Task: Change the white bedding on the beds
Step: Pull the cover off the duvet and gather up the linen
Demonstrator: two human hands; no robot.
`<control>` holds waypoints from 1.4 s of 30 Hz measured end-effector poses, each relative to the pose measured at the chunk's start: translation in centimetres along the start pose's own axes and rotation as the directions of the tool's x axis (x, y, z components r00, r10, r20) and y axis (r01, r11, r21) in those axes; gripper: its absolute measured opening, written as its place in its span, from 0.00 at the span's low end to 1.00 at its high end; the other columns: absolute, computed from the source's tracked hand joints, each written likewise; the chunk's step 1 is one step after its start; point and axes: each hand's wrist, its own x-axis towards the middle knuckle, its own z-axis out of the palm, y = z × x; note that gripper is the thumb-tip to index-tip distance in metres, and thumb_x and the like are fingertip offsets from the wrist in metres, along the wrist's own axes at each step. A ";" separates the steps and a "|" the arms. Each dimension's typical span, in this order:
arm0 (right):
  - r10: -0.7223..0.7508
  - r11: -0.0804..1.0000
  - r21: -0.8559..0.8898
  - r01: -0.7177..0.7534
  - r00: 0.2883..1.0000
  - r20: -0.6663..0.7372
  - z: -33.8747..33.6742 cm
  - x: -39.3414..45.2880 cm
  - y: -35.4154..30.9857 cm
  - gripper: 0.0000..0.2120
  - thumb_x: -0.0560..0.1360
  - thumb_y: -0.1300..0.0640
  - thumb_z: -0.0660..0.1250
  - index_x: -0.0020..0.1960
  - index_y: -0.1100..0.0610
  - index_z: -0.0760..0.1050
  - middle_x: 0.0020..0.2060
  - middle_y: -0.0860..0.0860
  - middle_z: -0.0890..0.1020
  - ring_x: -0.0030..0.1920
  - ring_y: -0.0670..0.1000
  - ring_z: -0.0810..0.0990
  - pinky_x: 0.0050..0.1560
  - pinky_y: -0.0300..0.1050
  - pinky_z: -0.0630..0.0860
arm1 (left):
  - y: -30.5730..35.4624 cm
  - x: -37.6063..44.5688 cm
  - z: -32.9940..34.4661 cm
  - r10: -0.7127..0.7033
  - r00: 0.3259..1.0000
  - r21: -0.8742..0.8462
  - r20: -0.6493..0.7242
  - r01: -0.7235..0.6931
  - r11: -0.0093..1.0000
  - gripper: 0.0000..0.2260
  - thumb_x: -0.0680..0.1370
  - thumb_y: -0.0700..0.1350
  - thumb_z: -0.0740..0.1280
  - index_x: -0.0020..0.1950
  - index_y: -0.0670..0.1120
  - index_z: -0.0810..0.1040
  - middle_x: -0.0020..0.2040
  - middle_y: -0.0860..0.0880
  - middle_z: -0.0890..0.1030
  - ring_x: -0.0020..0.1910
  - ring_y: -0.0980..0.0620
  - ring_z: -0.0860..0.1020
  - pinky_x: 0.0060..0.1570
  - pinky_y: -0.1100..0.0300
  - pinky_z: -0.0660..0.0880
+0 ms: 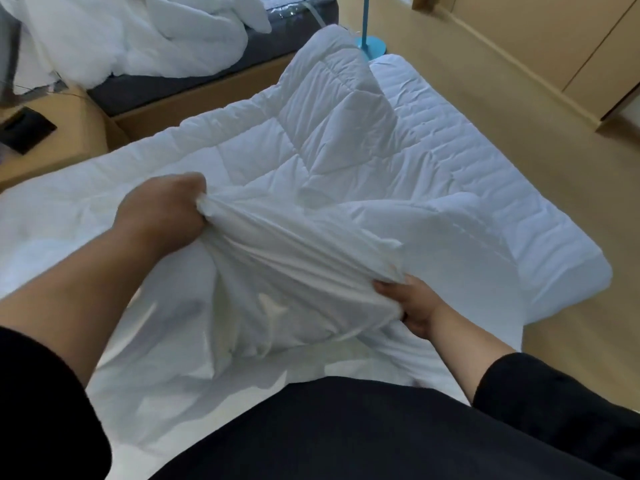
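Observation:
A thin white cover (284, 282) is bunched up in front of me over the near bed. My left hand (166, 209) grips its gathered upper edge in a fist. My right hand (412, 303) holds the lower right side, fingers curled under the cloth. Beyond it a quilted white duvet (311, 140) lies rumpled across the bed, one corner folded up. The quilted mattress pad (502, 209) shows bare at the right side and foot of the bed.
A second bed (194, 81) at the back left carries a heap of white bedding (131, 36). A wooden nightstand (59, 133) with a dark object stands between the beds. A blue lamp base (372, 45) sits on the wood floor beside wooden wardrobe doors (554, 46).

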 end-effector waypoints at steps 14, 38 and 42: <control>0.358 0.901 -0.316 -0.296 0.920 0.157 -6.8 1.6 -2.7 0.58 0.50 0.28 0.80 0.73 0.54 0.71 0.66 0.55 0.80 0.67 0.57 0.77 0.74 0.61 0.64 | -2.1 -4.5 1.6 -0.050 0.988 -0.133 0.149 0.070 0.989 0.14 0.72 0.37 0.66 0.35 0.53 0.67 0.36 0.52 0.75 0.39 0.46 0.74 0.41 0.51 0.72; 0.136 0.727 -0.630 -0.272 0.957 -0.256 -10.8 5.2 -11.6 0.29 0.63 0.54 0.81 0.60 0.66 0.80 0.46 0.61 0.83 0.43 0.59 0.82 0.45 0.51 0.79 | -6.3 -11.9 3.6 -0.340 0.909 -0.192 0.241 0.388 0.901 0.09 0.73 0.37 0.68 0.36 0.49 0.74 0.36 0.50 0.78 0.38 0.51 0.74 0.37 0.55 0.69; -0.097 0.369 -0.854 -0.366 0.899 -0.427 -10.1 5.9 -5.9 0.20 0.74 0.48 0.71 0.57 0.62 0.80 0.47 0.59 0.82 0.45 0.59 0.80 0.48 0.50 0.76 | -5.2 -11.8 5.3 -0.286 0.913 -0.167 0.292 0.343 0.924 0.09 0.73 0.40 0.69 0.37 0.50 0.73 0.37 0.52 0.78 0.40 0.49 0.76 0.43 0.52 0.74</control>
